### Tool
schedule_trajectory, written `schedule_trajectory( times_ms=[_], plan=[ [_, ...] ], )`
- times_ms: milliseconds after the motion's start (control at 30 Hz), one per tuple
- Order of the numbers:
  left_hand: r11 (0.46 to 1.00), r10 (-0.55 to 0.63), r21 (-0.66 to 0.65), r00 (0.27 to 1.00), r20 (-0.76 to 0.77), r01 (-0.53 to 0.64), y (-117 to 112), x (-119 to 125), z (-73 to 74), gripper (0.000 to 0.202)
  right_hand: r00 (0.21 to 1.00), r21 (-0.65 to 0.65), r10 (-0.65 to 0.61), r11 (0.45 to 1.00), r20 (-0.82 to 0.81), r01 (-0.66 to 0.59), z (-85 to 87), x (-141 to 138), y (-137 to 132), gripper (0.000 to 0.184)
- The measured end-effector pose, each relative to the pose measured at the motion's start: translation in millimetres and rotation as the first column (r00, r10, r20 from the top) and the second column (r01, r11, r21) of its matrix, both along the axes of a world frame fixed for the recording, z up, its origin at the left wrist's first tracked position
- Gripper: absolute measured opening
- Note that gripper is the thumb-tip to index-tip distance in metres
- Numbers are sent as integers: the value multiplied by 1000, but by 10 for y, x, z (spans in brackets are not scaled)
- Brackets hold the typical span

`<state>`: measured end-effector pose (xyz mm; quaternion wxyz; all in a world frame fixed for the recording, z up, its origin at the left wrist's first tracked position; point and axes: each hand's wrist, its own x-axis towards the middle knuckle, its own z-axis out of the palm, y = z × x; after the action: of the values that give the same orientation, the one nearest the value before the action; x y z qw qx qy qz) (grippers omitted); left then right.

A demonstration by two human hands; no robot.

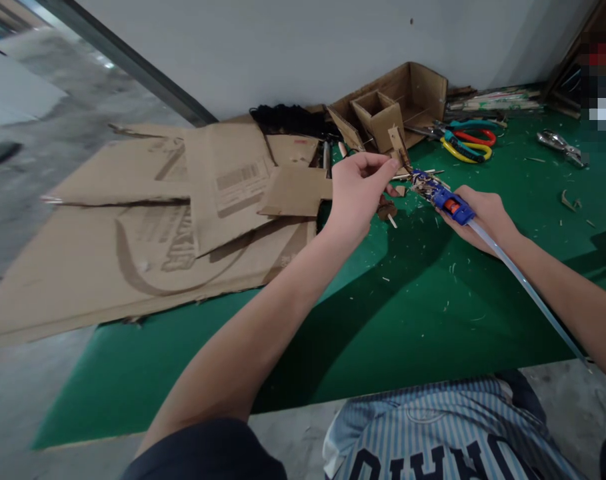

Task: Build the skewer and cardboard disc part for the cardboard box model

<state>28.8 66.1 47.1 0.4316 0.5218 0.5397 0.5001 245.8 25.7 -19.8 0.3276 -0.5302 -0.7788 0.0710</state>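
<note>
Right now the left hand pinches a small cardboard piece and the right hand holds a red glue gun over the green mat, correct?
No: the glue gun is blue, not red. The head view shows it in the right hand, while the left hand pinches the small cardboard piece over the green mat.

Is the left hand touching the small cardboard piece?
Touching. The head view shows the left hand pinching the small cardboard piece between its fingertips.

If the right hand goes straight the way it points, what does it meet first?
Probably the small cardboard piece pinched by the left hand, just beyond the glue gun tip; depth unclear.
</note>
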Motion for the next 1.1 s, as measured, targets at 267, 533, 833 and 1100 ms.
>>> schedule_trajectory(
  times_ms=[267,533,833,1100],
  plan=[
    [984,-42,164,985,-168,70,172,-153,-170,10,1000,36,0,999,-27,1,-2,-16,-42,30],
    [715,286,591,615,-735,374,274,-535,-228,20,961,-27,-53,999,-271,47,214,-66,-143,25],
    [529,405,592,432,-806,608,321,-583,-299,31,945,-214,-50,976,-323,-22,166,-69,-136,32],
    [579,267,501,431,-862,643,267,-548,-245,25,964,-285,-82,958,-253,6,326,-118,-129,30]
  ],
)
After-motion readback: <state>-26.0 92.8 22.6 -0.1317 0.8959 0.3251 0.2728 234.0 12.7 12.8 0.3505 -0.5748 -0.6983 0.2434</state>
